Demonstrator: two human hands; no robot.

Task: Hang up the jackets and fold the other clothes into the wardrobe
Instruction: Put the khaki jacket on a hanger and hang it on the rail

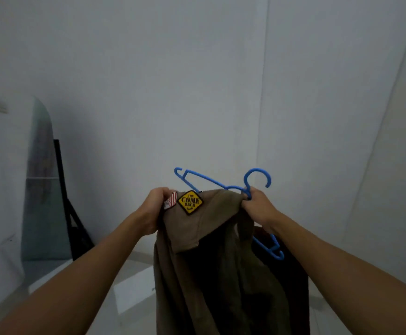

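Observation:
A brown jacket [211, 262] with a yellow diamond patch hangs in front of me, held up by both hands. My left hand [152, 209] grips its left shoulder beside a striped patch. A blue plastic hanger [206, 178] sticks out tilted behind the collar, its hook up at the right and its lower arm showing below my right wrist. My right hand [257, 206] grips the jacket's right shoulder together with the hanger's neck. The lower part of the jacket runs out of the frame.
Plain white walls meet in a corner straight ahead. An arched standing mirror [40, 180] on a black stand leans against the wall at the left. The pale glossy floor [129, 293] lies below.

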